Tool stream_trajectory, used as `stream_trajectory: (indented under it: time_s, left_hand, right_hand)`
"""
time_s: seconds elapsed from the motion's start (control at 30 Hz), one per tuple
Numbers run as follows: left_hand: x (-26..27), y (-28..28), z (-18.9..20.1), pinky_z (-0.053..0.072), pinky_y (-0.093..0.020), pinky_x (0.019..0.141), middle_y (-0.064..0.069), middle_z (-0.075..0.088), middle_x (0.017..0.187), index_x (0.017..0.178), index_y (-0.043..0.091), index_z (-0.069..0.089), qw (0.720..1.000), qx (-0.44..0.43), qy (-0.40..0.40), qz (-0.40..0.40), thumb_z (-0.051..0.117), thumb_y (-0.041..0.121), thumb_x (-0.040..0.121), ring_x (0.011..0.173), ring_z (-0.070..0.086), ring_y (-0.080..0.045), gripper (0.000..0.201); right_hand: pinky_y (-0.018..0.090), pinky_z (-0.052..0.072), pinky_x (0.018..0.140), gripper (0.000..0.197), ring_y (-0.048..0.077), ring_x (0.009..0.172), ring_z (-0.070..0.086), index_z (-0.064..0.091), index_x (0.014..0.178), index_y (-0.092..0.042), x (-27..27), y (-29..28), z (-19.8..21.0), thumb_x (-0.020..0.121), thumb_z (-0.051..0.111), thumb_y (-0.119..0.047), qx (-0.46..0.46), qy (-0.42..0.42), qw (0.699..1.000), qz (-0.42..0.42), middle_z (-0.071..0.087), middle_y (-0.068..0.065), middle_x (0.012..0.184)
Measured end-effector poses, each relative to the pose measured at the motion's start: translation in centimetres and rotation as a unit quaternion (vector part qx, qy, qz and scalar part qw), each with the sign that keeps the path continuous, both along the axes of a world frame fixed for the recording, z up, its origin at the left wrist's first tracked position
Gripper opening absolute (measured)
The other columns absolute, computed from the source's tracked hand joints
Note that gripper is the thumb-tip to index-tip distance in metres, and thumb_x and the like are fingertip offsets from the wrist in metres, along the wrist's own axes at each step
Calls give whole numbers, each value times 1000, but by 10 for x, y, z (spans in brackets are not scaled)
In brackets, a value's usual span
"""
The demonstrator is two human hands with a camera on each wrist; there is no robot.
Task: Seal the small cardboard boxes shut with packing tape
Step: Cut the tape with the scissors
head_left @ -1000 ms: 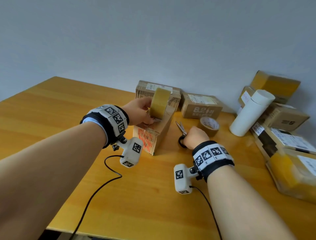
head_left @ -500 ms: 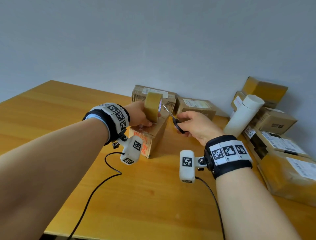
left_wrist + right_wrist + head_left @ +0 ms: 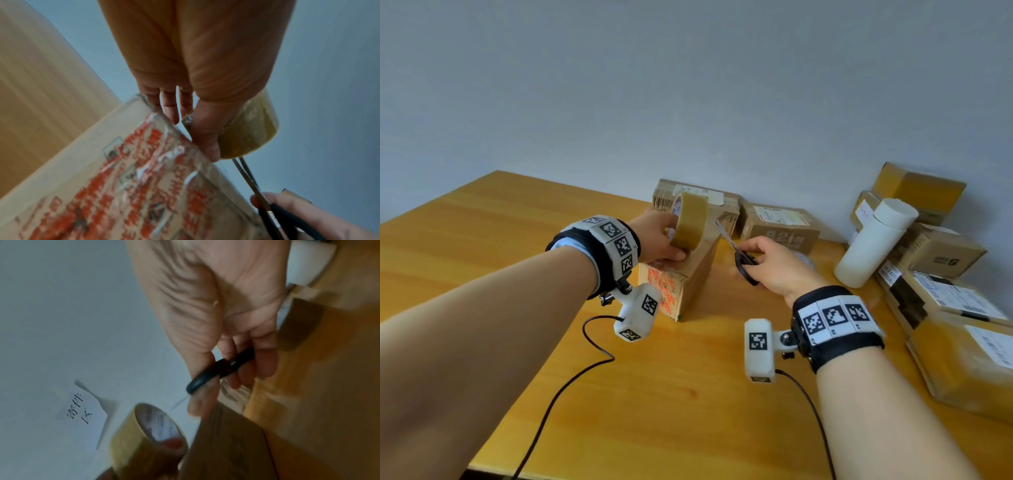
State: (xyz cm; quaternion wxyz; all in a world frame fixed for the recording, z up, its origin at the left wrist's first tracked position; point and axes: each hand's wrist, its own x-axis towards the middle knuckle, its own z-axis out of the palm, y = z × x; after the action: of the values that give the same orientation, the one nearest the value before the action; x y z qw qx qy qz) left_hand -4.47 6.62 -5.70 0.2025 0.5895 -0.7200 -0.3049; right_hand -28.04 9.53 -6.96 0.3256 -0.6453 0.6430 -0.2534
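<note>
A roll of brown packing tape (image 3: pixel 690 222) is held upright on its edge by the left hand (image 3: pixel 655 236), w/ the fingers curled round it, on top of a small cardboard box (image 3: pixel 698 270). This box has red print on its near side & stands on the wood desk (image 3: pixel 482 240), near the middle. The L grip is shut tight on the roll, thumb at the bottom. A pair of black-handled scissors (image 3: pixel 743 262) is held by the right hand (image 3: pixel 774 267), fingers thru the loops. The blades are pointed up at the roll & are almost shut; the tips are just beside the tape. It can't be told if tape is between them. More cardboard boxes (image 3: pixel 777 224) are seen at the back by the wall, & a pile of them (image 3: pixel 941 298) at the right. A white tube (image 3: pixel 873 243) is leaned on that pile. A paper note (image 3: pixel 80 408) w/ writing is stuck on the wall.
</note>
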Motion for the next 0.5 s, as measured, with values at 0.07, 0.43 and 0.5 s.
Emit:
stream_trajectory:
  time_s: [0.07, 0.43, 0.5]
  left_hand:
    - [0, 0, -1, 55, -24, 62, -5, 50, 126, 127, 17, 60, 1000, -6, 10, 1, 76, 18, 87, 97, 58, -19, 43]
    - [2, -2, 1, 59, -31, 69, -13, 70, 111, 124, 20, 58, 991, 71, 107, 22, 69, 10, 91, 95, 70, -26, 36]
    - [4, -3, 4, 56, -32, 74, -10, 68, 119, 125, 18, 59, 986, 97, 134, 19, 68, 10, 91, 98, 67, -23, 36]
  right_hand:
    - [34, 54, 91, 46, 11, 99, 68, 61, 116, -37, -8, 2, 12, 78, 88, -35, 20, 58, 998, 29, 74, -8, 103]
    - [50, 46, 107, 59, 9, 105, 66, 65, 103, -50, -5, 12, 28, 51, 92, -55, 56, 175, 978, 97, 71, -15, 106]
    - [44, 50, 103, 51, 12, 106, 66, 64, 105, -44, -4, 13, 28, 64, 94, -41, 54, 168, 979, 99, 70, -11, 108]
